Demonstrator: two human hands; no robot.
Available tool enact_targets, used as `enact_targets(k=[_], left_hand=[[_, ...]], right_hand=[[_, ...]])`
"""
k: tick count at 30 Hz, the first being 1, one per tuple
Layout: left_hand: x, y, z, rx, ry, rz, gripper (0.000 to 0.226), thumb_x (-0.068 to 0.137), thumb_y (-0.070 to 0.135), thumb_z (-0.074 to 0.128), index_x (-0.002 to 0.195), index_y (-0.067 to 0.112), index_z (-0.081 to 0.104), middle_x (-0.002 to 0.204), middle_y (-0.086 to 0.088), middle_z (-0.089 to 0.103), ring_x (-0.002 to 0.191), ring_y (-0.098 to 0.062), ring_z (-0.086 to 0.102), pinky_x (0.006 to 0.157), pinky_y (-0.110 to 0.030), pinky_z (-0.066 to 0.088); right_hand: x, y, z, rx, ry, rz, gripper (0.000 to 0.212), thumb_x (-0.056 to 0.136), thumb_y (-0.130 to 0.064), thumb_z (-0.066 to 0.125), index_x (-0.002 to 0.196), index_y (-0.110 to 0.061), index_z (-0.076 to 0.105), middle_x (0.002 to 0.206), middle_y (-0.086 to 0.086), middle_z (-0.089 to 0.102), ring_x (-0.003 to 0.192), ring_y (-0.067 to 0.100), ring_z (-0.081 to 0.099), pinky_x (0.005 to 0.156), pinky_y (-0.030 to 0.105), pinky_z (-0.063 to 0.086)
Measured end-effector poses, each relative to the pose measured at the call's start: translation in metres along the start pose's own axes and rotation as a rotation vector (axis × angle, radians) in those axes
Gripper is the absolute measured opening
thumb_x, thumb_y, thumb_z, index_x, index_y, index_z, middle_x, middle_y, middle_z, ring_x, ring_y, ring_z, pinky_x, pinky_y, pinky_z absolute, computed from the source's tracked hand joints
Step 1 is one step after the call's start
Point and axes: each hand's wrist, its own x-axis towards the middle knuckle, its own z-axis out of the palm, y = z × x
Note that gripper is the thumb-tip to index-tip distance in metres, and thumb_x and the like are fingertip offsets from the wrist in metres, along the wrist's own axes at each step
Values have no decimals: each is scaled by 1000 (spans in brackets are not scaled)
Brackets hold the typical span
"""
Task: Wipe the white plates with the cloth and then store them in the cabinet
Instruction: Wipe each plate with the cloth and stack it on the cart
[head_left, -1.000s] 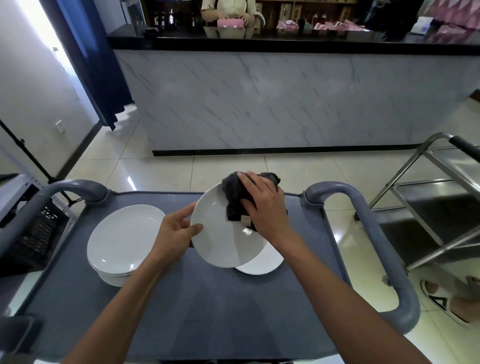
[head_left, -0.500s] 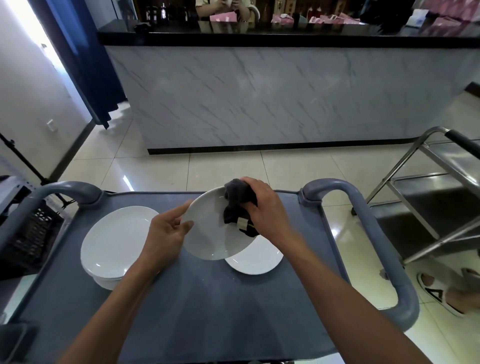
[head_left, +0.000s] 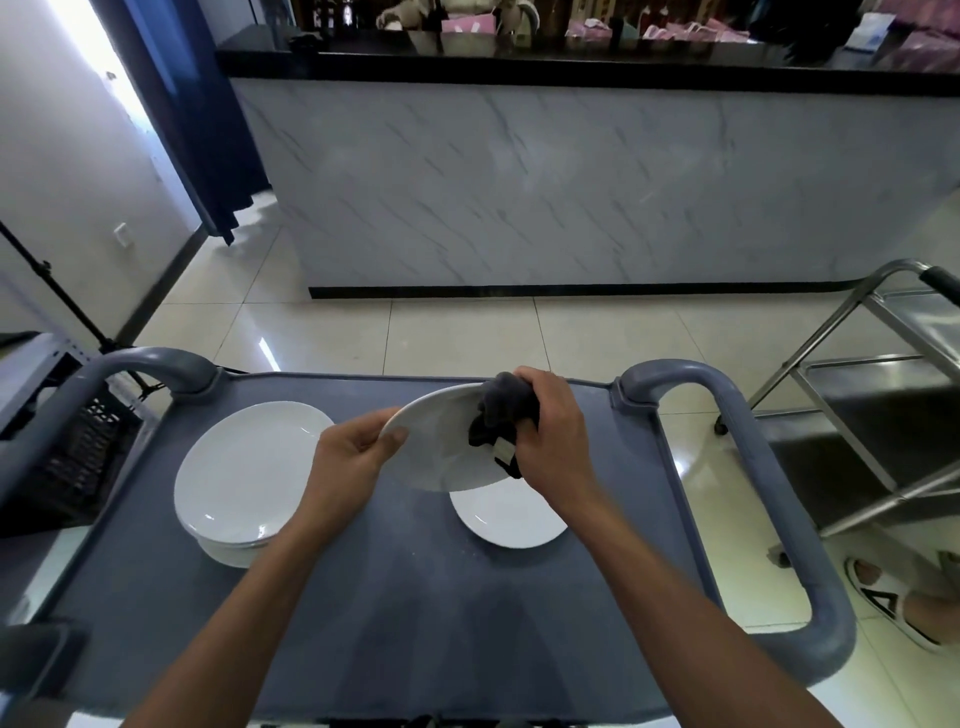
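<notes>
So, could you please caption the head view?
Left hand holds a plate while right hand wipes it with a cloth.

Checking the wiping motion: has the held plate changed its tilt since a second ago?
Yes. The held plate now lies flatter, nearer level with the cart top; earlier its face tipped up toward the camera.

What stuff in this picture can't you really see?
- Head view: how many plates are in the stack; only the rims peek out underneath.
- The single plate on the cart is partly covered by the held plate.
- The right hand hides part of the cloth.
- No cabinet is in view.
</notes>
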Motion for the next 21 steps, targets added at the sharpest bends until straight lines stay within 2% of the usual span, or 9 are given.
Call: enact_targets(k=[3,5,7,9,11,14,17,21], left_hand=[[-1,-3,2,-100,28,-88,24,98,28,63,118,23,75,115,0,75,110,-21,69,87,-37,54],[-3,-6,4,-159,107,-197,26,100,31,57,116,22,75,118,1,74,114,-20,66,89,-42,55],[-6,-9,7,-259,209,-379,32,101,39,53,108,16,74,112,-3,74,108,-24,67,81,-43,55],[-7,-10,9,-352,243,-621,44,98,52,53,101,11,69,103,-9,72,97,-27,69,74,-40,52],[-8,-11,9,-387,143,-819,58,92,66,52,99,10,68,101,-11,75,92,-30,72,73,-38,50],[-6,-9,12,-468,-3,-926,79,82,80,51,106,7,71,108,-13,76,90,-32,75,73,-38,49],[-2,-4,16,-543,-21,-954,77,80,77,58,109,7,70,111,-12,76,88,-32,75,71,-37,49],[1,-1,19,-666,42,-971,45,84,49,67,105,9,68,108,-10,75,88,-30,74,70,-36,45]], right_hand=[[-1,3,-1,-9,30,-27,41,74,6,49,112,-6,60,104,6,62,95,28,54,81,51,47],[-3,6,-3,-6,58,-33,41,74,6,49,112,-7,59,106,6,62,96,28,54,81,52,47],[-4,10,-5,16,78,-36,42,75,7,48,113,-11,57,106,4,61,97,27,55,81,52,47],[-6,11,-6,32,88,-51,43,77,3,47,113,-18,53,107,2,60,97,26,55,81,51,47],[-8,12,-7,28,103,-87,38,78,-6,46,112,-21,52,107,0,60,96,23,54,81,48,46],[-10,11,-4,6,115,-161,35,78,-7,47,109,-19,55,105,-2,60,96,22,53,81,47,46],[-15,11,-1,-10,117,-242,32,79,-7,49,108,-18,56,105,-5,60,95,23,55,82,47,46],[-21,14,1,-28,104,-299,31,82,-6,54,111,-18,56,107,0,61,96,28,57,85,49,47]])
